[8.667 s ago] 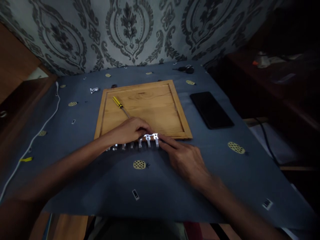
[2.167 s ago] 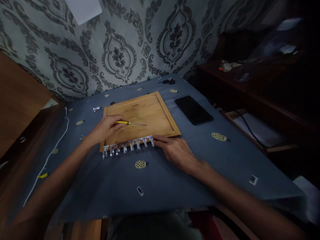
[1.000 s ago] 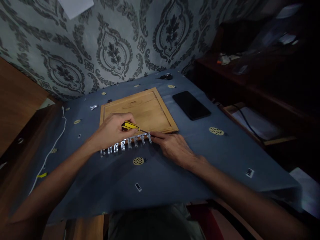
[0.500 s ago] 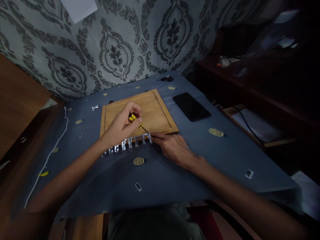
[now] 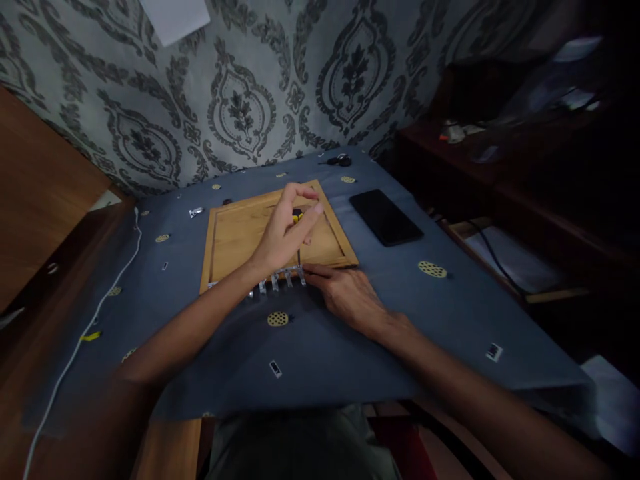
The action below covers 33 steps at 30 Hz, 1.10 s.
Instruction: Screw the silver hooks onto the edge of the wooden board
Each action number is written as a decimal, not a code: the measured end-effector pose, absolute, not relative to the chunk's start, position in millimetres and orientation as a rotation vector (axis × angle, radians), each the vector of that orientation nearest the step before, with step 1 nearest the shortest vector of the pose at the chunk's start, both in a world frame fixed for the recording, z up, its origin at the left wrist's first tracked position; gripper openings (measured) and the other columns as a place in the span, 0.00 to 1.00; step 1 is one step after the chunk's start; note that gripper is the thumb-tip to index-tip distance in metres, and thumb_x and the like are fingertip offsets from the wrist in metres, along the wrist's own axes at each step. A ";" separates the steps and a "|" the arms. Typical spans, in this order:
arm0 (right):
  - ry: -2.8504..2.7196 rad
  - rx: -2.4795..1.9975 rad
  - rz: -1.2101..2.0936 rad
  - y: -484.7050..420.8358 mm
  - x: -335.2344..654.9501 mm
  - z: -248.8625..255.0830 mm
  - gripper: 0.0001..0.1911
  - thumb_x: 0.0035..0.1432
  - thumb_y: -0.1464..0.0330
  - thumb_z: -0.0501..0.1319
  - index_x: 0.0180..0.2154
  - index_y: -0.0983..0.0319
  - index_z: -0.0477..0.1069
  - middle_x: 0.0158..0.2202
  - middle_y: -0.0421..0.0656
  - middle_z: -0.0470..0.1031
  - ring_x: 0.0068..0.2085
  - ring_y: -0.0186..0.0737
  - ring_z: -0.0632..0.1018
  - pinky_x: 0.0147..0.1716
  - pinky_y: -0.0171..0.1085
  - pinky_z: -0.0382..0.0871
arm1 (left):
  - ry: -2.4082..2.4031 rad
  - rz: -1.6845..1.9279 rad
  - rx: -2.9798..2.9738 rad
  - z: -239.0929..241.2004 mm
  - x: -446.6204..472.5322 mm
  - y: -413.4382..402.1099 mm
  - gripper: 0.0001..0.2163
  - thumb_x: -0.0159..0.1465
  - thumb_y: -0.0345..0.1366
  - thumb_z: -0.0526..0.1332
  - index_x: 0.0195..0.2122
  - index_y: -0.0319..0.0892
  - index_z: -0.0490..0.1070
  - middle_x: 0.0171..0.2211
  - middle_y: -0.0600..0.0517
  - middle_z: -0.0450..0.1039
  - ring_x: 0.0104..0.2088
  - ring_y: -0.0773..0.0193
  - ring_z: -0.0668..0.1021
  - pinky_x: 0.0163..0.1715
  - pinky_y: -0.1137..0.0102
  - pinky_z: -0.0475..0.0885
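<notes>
A wooden board (image 5: 240, 230) with a raised frame lies on the blue cloth. Along its near edge runs a shiny metal hook rail (image 5: 287, 277), its left part partly covered by my left forearm. Over the board, my left hand (image 5: 285, 230) has curled fingers around a screwdriver (image 5: 299, 215) with a yellow and black handle. The screwdriver's shaft points down, nearly upright, to the right end of the rail. There, the fingertips of my right hand (image 5: 350, 293) hold the rail against the board's edge.
A black phone (image 5: 385, 217) lies right of the board. Keys (image 5: 340, 160) rest near the wall, and a small metal piece (image 5: 196, 212) sits left of the board. A white cable (image 5: 107, 293) runs down the left side. Dark furniture stands at right.
My left hand has moved right and up, bringing the screwdriver from a slant to nearly upright. My right hand stays at the rail's end. The view has shifted slightly.
</notes>
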State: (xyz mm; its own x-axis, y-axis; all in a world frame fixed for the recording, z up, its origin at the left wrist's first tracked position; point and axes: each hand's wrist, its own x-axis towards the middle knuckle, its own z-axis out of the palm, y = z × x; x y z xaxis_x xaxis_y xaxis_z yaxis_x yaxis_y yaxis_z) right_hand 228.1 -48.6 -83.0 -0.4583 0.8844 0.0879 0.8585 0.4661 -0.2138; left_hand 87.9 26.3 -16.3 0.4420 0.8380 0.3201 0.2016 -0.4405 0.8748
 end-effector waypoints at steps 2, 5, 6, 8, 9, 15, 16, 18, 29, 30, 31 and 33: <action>-2.523 -1.520 0.213 -48.6 228.2 -82.5 0.31 0.60 0.82 0.55 0.58 0.51 0.75 0.61 0.40 0.75 0.48 0.45 0.83 0.43 0.38 0.77 | 0.927 0.940 2.132 -8.9 84.5 26.4 0.03 0.70 0.36 0.54 0.42 0.45 0.59 0.30 0.56 0.66 0.26 0.68 0.71 0.30 0.70 0.68; -2.522 -1.503 0.210 -48.2 228.8 -82.9 0.31 0.59 0.82 0.56 0.58 0.51 0.74 0.61 0.41 0.75 0.47 0.45 0.83 0.42 0.39 0.77 | 1.089 0.762 2.532 7.2 77.5 23.2 0.04 0.71 0.35 0.54 0.37 0.43 0.62 0.36 0.50 0.73 0.35 0.63 0.75 0.38 0.67 0.68; -2.521 -1.496 0.202 -48.0 228.9 -83.2 0.31 0.59 0.82 0.55 0.58 0.51 0.75 0.60 0.41 0.76 0.47 0.45 0.83 0.42 0.39 0.77 | 1.162 0.668 2.637 13.0 75.6 21.6 0.06 0.71 0.36 0.53 0.38 0.42 0.64 0.37 0.49 0.74 0.37 0.61 0.76 0.39 0.66 0.68; -2.520 -1.485 0.188 -47.8 228.9 -83.4 0.30 0.59 0.82 0.55 0.57 0.51 0.76 0.60 0.40 0.76 0.47 0.44 0.83 0.41 0.39 0.77 | 1.314 0.439 2.786 23.5 73.0 18.2 0.10 0.73 0.41 0.51 0.40 0.41 0.67 0.35 0.47 0.75 0.37 0.57 0.77 0.37 0.65 0.67; -2.522 -1.478 0.184 -47.7 228.9 -83.4 0.29 0.59 0.82 0.55 0.56 0.51 0.76 0.60 0.40 0.76 0.47 0.43 0.83 0.41 0.38 0.77 | 1.378 0.334 2.837 27.7 71.9 16.8 0.12 0.73 0.43 0.51 0.41 0.41 0.68 0.33 0.48 0.75 0.35 0.56 0.78 0.36 0.65 0.67; -2.536 -1.483 0.187 -47.0 229.3 -83.6 0.29 0.57 0.82 0.55 0.53 0.52 0.78 0.58 0.40 0.78 0.45 0.41 0.83 0.39 0.36 0.74 | 1.209 0.136 2.999 41.9 60.4 13.5 0.10 0.72 0.39 0.53 0.40 0.42 0.72 0.34 0.50 0.75 0.35 0.59 0.78 0.32 0.68 0.64; -2.534 -1.483 0.189 -46.9 229.4 -83.8 0.29 0.57 0.82 0.55 0.53 0.52 0.78 0.58 0.40 0.78 0.45 0.41 0.83 0.40 0.36 0.74 | 1.147 0.121 3.007 43.8 57.9 13.4 0.09 0.72 0.37 0.53 0.40 0.42 0.72 0.36 0.50 0.75 0.37 0.60 0.78 0.34 0.69 0.65; -2.527 -1.483 0.191 -47.1 229.5 -84.0 0.28 0.58 0.82 0.55 0.53 0.53 0.78 0.58 0.40 0.77 0.46 0.41 0.83 0.41 0.36 0.74 | 1.051 0.113 3.018 47.4 53.5 13.5 0.06 0.71 0.33 0.54 0.41 0.42 0.71 0.41 0.50 0.75 0.40 0.60 0.77 0.36 0.69 0.65; -2.528 -1.473 0.192 -46.9 230.0 -85.8 0.28 0.57 0.82 0.55 0.51 0.53 0.79 0.58 0.42 0.77 0.46 0.43 0.83 0.41 0.37 0.75 | 1.165 0.103 3.046 45.4 50.4 14.1 0.11 0.72 0.44 0.55 0.43 0.42 0.70 0.33 0.50 0.76 0.32 0.59 0.77 0.30 0.69 0.62; -2.529 -1.474 0.185 -46.6 230.1 -86.6 0.28 0.56 0.82 0.55 0.51 0.53 0.79 0.58 0.41 0.78 0.46 0.42 0.83 0.41 0.37 0.75 | 1.204 0.097 3.045 43.8 51.2 13.8 0.13 0.72 0.45 0.54 0.44 0.42 0.71 0.31 0.50 0.75 0.30 0.59 0.77 0.29 0.69 0.61; -2.530 -1.475 0.178 -46.4 230.2 -87.3 0.28 0.56 0.82 0.55 0.51 0.53 0.79 0.58 0.41 0.78 0.45 0.42 0.83 0.40 0.37 0.75 | 1.239 0.110 3.041 42.5 51.9 13.5 0.14 0.72 0.46 0.54 0.43 0.42 0.71 0.30 0.50 0.75 0.29 0.59 0.76 0.28 0.69 0.61; -2.529 -1.473 0.167 -46.6 230.0 -87.9 0.28 0.56 0.82 0.55 0.51 0.53 0.79 0.58 0.40 0.78 0.45 0.42 0.83 0.40 0.36 0.75 | 1.269 0.157 3.027 40.9 53.0 13.3 0.15 0.72 0.48 0.53 0.40 0.42 0.73 0.29 0.50 0.75 0.29 0.59 0.76 0.29 0.69 0.60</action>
State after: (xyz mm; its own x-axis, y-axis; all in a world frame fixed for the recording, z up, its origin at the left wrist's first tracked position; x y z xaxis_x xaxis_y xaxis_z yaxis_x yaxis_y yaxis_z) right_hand 230.0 -46.6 -87.9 -0.4787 0.8692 0.1234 0.8454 0.4943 -0.2024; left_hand 53.0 13.3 40.9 0.6987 0.7009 0.1431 0.7146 -0.6930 -0.0953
